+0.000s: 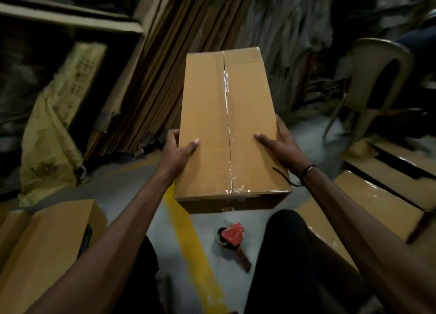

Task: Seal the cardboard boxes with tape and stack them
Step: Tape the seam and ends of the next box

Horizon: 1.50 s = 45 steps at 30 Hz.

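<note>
Both forearms reach out from under the camera, and between my hands I hold a long sealed cardboard box (226, 129) clear of the floor. Its long axis runs straight away from me, the near end tilted slightly down toward my knees. My left hand (179, 153) grips the left long edge, thumb laid flat on the top face and fingers curled down the side; my right hand (280, 146) does the same on the right edge, a dark cord bracelet (306, 171) at that wrist. Both hands sit on the near half, about equally close to it, so the far half hangs out unsupported.

Right of my right arm lie sealed boxes (377, 195) with glossy tape, which I judge to be the stack; to get there the box would have to swing right. An untaped-looking box (52, 238) sits under my left arm.

Smooth matte brown board, crisp corners. Clear shiny tape (227, 115) runs down the centre seam, wrinkled where it folds over the near end.

Below my hands, between my knees, the red tape dispenser (232, 239) lies on the grey floor beside a yellow painted line (195, 247).
</note>
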Each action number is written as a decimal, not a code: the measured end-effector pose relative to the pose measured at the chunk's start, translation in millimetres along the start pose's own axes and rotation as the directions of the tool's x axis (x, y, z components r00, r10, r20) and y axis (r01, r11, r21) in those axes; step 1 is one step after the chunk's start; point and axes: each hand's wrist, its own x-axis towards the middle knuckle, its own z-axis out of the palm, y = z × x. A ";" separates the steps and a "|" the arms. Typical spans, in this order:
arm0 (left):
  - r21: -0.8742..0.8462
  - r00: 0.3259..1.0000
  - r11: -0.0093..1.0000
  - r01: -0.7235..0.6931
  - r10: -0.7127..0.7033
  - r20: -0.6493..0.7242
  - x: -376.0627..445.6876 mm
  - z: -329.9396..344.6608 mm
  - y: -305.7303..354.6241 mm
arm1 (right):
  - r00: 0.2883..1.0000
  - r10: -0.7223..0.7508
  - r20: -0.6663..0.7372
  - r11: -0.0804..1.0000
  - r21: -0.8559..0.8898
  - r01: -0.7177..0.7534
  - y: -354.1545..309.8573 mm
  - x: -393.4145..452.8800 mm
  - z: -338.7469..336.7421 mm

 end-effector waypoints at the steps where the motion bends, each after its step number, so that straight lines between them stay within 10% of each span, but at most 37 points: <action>1: -0.002 0.999 1.000 -0.025 0.025 0.024 0.5 7.6 16.1 | 0.999 -0.015 -0.043 1.000 -0.007 0.015 -8.7 -6.0 -16.4; 20: -0.078 0.739 0.986 -0.147 0.162 0.654 -0.8 316.2 122.2 | 0.689 0.211 -0.693 0.952 -0.016 -0.307 50.1 -141.0 -280.0; 33: 0.005 0.602 0.993 -0.119 0.068 0.795 58.0 449.5 29.6 | 0.397 0.528 -0.751 0.747 0.188 -0.638 192.7 -81.0 -311.2; 45: -0.010 0.493 0.996 -0.092 0.054 0.868 38.6 581.2 -64.7 | 0.079 0.548 -0.833 0.661 0.373 -0.651 338.0 -92.1 -325.1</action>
